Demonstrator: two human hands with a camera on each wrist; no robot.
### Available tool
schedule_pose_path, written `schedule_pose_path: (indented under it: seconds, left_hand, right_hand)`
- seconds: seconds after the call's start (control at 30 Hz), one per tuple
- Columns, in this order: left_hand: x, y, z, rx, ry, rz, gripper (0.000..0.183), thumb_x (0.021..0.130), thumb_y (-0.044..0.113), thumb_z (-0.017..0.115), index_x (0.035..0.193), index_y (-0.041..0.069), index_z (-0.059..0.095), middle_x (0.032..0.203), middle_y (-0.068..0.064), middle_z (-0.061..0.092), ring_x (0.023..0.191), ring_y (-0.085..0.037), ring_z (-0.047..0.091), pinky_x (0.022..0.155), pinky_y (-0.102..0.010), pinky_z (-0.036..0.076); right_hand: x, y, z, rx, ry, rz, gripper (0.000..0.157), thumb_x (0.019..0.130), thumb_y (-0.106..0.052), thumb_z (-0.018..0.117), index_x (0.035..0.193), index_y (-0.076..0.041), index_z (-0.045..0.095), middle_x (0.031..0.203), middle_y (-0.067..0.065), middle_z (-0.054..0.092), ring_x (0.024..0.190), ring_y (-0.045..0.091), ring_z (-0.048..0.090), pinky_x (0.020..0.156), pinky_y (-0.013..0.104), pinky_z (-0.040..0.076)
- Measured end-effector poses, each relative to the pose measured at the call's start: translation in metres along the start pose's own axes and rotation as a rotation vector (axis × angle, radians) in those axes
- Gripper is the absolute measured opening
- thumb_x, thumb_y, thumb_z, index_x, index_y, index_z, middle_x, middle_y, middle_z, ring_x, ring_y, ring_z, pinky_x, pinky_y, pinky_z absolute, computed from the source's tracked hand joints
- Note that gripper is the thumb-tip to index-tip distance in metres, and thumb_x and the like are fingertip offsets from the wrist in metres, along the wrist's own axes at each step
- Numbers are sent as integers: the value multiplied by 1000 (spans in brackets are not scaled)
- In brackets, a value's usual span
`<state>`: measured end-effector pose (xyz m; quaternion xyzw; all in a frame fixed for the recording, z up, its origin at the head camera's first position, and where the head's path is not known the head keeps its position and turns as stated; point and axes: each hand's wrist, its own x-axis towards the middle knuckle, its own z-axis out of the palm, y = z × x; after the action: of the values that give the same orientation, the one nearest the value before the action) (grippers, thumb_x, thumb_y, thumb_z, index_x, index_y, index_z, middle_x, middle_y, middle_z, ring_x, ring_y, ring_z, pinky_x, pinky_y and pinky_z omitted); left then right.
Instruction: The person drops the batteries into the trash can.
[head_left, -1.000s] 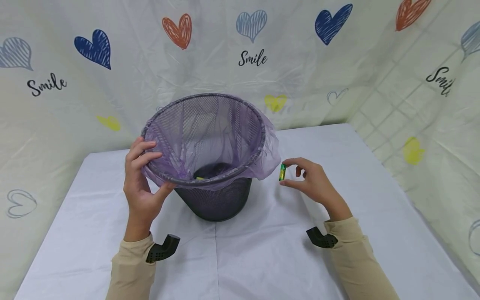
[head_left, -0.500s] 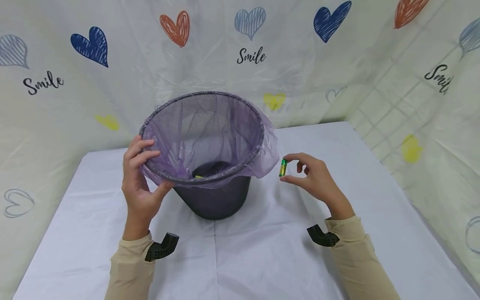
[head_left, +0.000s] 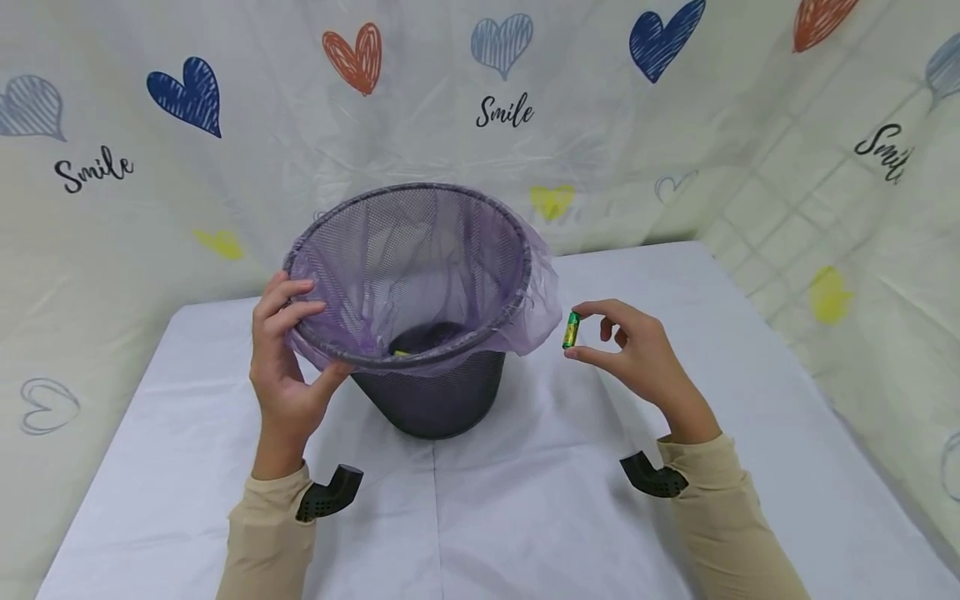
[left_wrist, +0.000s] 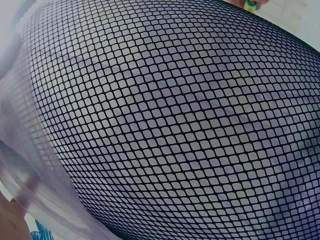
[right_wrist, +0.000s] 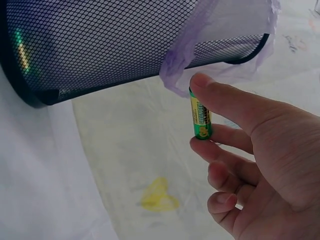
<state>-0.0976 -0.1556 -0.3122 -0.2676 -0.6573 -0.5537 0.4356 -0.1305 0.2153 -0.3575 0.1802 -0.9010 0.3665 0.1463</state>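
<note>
A dark mesh wastebasket (head_left: 431, 408) stands on the table, lined with a thin purple bag (head_left: 536, 308) folded over its rim. At its left side my left hand (head_left: 288, 392) holds the bagged rim, fingers inside and thumb in front. My right hand (head_left: 637, 354), off to the right of the basket, pinches a small green and yellow battery (head_left: 571, 330) end to end between thumb and fingertips. The right wrist view shows the battery (right_wrist: 201, 116) close up, just below a hanging fold of bag. Dark mesh (left_wrist: 165, 110) fills most of the left wrist view.
Low inside the basket a small yellow item (head_left: 401, 353) shows, partly hidden by the rim; through the mesh a green and yellow item (right_wrist: 22, 52) appears. A white cloth covers the table (head_left: 510, 517). Behind it hangs a curtain (head_left: 420, 125) with printed hearts.
My right hand has risen slightly and shifted a little right with the battery, away from the basket. The left hand keeps its hold on the rim.
</note>
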Motion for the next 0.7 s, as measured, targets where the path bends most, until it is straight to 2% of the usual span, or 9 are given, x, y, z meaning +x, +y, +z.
schedule_pose_path:
  seconds: [0.33, 0.7]
  left_hand:
    - [-1, 3, -2, 9, 0, -14, 71, 79, 45, 76, 104, -17, 52, 127, -9, 56, 136, -40, 35, 122, -51, 23]
    - [0, 3, -1, 14, -5, -1, 71, 80, 46, 75, 103, -17, 52, 127, -9, 56, 136, -39, 36, 122, -51, 24]
  right_hand:
    - [1, -6, -4, 12, 36, -59, 51, 70, -17, 86, 117, -18, 65, 101, -10, 61, 73, 5, 45, 58, 24, 38]
    - [1, -15, -13, 47, 114, -83, 52, 71, -11, 85, 119, -18, 66, 102, -11, 61, 72, 3, 45, 56, 23, 38]
